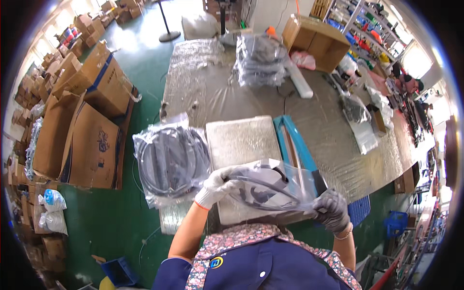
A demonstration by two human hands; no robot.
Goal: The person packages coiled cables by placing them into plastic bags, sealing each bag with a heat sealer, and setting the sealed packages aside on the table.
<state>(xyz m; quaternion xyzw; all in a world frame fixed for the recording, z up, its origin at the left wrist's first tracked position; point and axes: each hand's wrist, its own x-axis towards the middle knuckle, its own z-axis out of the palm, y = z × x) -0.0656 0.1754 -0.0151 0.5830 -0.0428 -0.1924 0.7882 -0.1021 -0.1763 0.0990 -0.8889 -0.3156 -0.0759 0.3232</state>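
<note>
Between my two gloved hands I hold a clear plastic bag (263, 204) with a coiled dark hose inside, above the near edge of the work table. My left hand (220, 185), in a white glove, is closed on the bag's left end. At its right end the fingers of my right hand (332, 210), in a grey glove, are gripping the plastic. A pale, square, flat-topped platform (244, 140) lies partly under the bag. Beside it stands a long teal device (296, 145), like a bag heat sealer. Left of the platform rests a bagged black coiled hose (171, 162).
A stack of bagged items (261, 60) sits at the back of the plastic-covered table (193, 67), beside an open cardboard box (316, 41). Clear bags (360, 116) lie on the right. Large cardboard cartons (92, 140) stand on the green floor to the left; a blue crate (118, 270) is lower left.
</note>
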